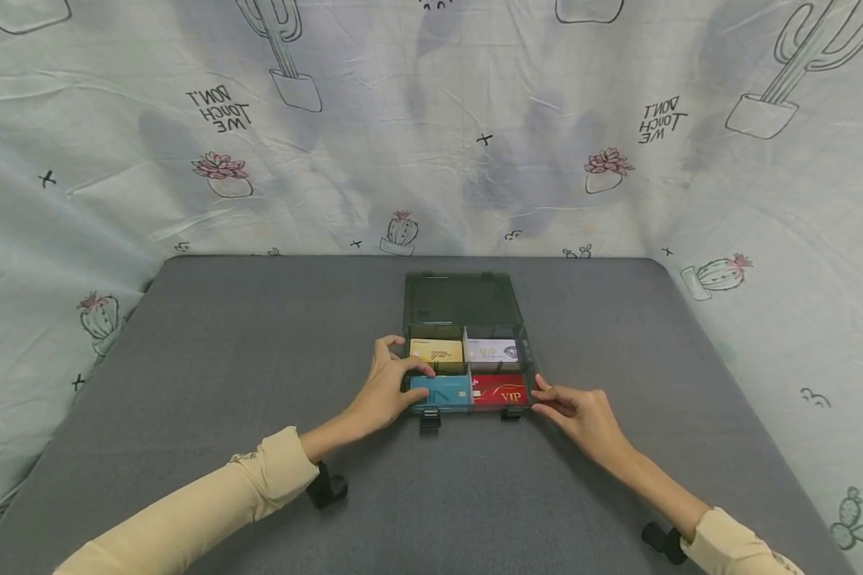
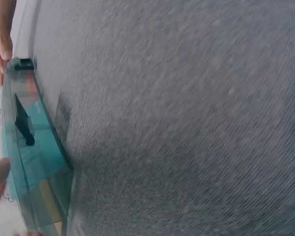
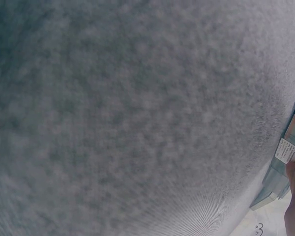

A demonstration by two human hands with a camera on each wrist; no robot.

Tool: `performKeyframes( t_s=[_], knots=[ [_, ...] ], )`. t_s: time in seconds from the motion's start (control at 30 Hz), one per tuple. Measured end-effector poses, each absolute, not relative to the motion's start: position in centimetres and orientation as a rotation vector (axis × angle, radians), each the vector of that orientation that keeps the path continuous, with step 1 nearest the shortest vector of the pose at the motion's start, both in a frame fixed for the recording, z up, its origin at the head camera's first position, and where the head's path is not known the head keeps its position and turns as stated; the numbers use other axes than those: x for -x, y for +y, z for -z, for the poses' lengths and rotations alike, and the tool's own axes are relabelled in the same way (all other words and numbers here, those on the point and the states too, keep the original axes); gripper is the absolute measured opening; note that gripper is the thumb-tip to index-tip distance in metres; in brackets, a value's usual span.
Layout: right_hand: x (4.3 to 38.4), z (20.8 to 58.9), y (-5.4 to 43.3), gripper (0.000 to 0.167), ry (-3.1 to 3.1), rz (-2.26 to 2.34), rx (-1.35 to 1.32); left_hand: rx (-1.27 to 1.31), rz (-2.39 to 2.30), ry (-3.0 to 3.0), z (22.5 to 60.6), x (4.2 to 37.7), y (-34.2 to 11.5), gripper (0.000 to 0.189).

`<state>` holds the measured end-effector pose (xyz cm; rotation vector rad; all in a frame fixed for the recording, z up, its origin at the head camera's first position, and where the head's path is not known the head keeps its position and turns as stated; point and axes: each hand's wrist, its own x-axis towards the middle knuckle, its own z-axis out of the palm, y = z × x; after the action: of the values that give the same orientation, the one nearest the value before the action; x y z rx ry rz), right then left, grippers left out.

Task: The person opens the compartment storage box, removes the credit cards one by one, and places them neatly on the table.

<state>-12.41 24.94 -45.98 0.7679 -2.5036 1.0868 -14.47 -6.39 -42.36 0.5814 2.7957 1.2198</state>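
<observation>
Cream sleeves at the near edge, both forearms reaching away over the grey bench (image 1: 223, 359). Left hand (image 1: 387, 391) sits at the near-left corner of a clear compartment box (image 1: 526, 351), fingers loosely bent over its left wall, fingertips resting on the blue card (image 1: 442, 391) in the near-left cell; no firm grip seen. Right hand (image 1: 578, 415) lies against the box's near-right corner, fingers nearly straight, touching the wall beside the red VIP card (image 1: 501, 393). Far cells: yellow card (image 1: 436, 350) on the left, white VIP card (image 1: 491, 350) on the right. Lid (image 1: 463, 298) lies open flat on the far side. Box stands mid-bench, slightly right of centre. Cactus-print cloth (image 1: 115, 160) hangs behind and around. Left wrist view: box wall (image 2: 34, 162) edge-on, teal tint, black latch (image 2: 23, 123), fingertip at its top.
</observation>
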Motion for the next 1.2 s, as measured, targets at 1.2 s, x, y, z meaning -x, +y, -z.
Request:
performKeyframes(
  t_s=[1.2],
  knots=[
    [12.8, 45.8, 25.2, 0.018, -2.497, -1.117, -0.772, -0.629, -1.389, 2.607, 42.6, 17.0, -10.1, 0.019]
  ],
)
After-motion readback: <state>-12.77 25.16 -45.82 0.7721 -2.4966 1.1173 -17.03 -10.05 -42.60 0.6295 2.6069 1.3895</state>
